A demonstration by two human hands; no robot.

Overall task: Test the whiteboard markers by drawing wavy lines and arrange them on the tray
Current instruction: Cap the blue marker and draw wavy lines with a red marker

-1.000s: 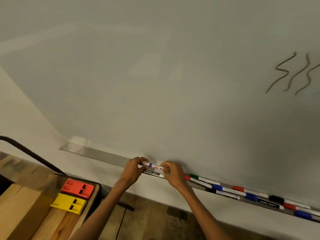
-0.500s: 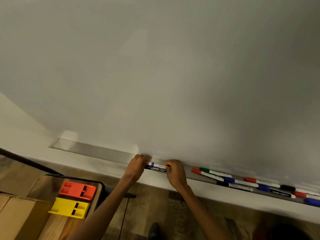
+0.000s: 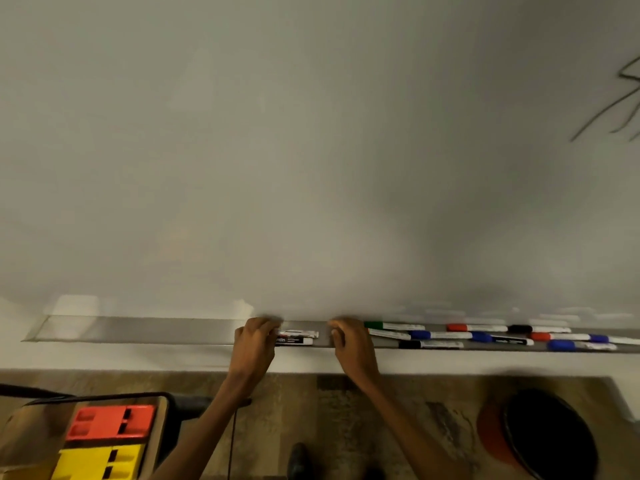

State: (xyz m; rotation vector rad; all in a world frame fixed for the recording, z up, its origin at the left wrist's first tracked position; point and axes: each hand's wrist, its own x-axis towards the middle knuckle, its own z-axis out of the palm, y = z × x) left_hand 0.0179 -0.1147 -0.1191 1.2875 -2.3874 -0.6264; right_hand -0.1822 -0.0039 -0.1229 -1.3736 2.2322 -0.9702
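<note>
A grey marker tray point(image 3: 138, 329) runs along the foot of the whiteboard point(image 3: 311, 150). Two white markers point(image 3: 297, 337) lie side by side on it, the front one with a black label. My left hand point(image 3: 254, 346) curls its fingers round their left ends. My right hand point(image 3: 350, 349) sits a short gap to the right of them, fingers loosely curled, holding nothing I can see. Further right the tray carries several markers, among them a green-capped marker point(image 3: 374, 324), a blue-capped marker point(image 3: 420, 335) and a red-capped marker point(image 3: 457, 328). Dark wavy lines point(image 3: 609, 112) mark the board's top right.
A red block point(image 3: 110, 422) and a yellow block point(image 3: 100, 460) lie on a wooden table point(image 3: 31, 424) at lower left. A round black object with an orange rim point(image 3: 547, 434) stands on the floor at lower right. A dark shoe point(image 3: 299, 459) shows below my arms.
The marker both hands held now lies on the tray beside the other one. My right hand has let go and slid a little right. The view has shifted.
</note>
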